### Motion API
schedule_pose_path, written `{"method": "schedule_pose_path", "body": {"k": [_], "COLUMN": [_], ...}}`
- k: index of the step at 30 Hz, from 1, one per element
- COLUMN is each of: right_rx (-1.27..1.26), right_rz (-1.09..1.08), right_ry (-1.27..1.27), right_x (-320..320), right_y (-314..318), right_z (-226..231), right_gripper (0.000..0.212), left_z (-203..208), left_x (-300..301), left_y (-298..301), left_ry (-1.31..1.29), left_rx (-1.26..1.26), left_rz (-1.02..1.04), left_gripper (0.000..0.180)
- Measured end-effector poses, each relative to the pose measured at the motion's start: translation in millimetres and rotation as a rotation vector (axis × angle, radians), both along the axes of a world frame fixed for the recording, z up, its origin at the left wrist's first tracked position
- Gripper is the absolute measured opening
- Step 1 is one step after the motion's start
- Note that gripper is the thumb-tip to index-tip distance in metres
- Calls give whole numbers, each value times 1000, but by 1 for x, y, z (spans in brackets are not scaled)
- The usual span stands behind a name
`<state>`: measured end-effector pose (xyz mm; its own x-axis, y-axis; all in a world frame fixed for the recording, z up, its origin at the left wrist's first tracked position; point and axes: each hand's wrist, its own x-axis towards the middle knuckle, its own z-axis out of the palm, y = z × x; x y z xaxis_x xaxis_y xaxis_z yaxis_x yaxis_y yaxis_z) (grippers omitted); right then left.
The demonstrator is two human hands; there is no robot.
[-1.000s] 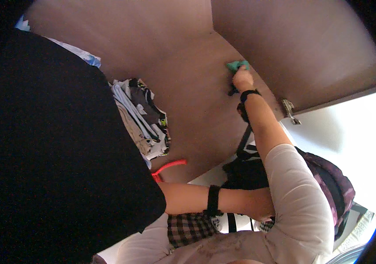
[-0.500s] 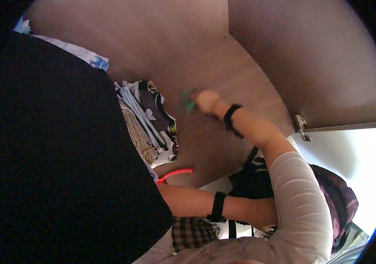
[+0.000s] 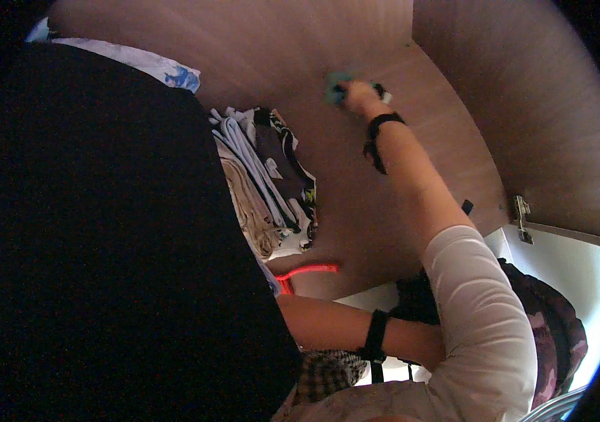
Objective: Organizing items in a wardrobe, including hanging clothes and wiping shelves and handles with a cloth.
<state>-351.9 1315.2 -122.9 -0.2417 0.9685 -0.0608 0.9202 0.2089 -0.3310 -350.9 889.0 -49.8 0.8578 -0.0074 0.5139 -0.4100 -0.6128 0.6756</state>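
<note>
A blurred right hand [image 3: 361, 97] grips a green cloth [image 3: 337, 86] against a brown cabinet board [image 3: 377, 204], near a stack of folded clothes [image 3: 265, 176]. The left hand [image 3: 414, 342] sits tucked by the white right sleeve [image 3: 486, 309]; from here, I cannot tell how its fingers are set.

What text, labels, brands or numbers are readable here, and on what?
None that can be read.
Folded clothes: printed patches, too small to make out as lettering or pattern.
White fabric: blue print, no letters discernible.
Green cloth in the right hand: blurred, no lettering visible.
</note>
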Motion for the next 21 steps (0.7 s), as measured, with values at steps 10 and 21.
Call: {"method": "schedule_pose_path", "body": {"k": [10,21], "right_rx": [45,-263], "right_rz": [833,1175], "right_ry": [-30,-183], "right_x": [-39,102], "right_y": [-157,-317], "right_z": [-2,-69], "right_gripper": [59,40], "left_z": [1,-22], "left_x": [2,56], "left_y": [-18,-59], "left_ry": [190,169], "left_rx": [235,353], "left_rz": [90,95], "left_gripper": [44,37]}}
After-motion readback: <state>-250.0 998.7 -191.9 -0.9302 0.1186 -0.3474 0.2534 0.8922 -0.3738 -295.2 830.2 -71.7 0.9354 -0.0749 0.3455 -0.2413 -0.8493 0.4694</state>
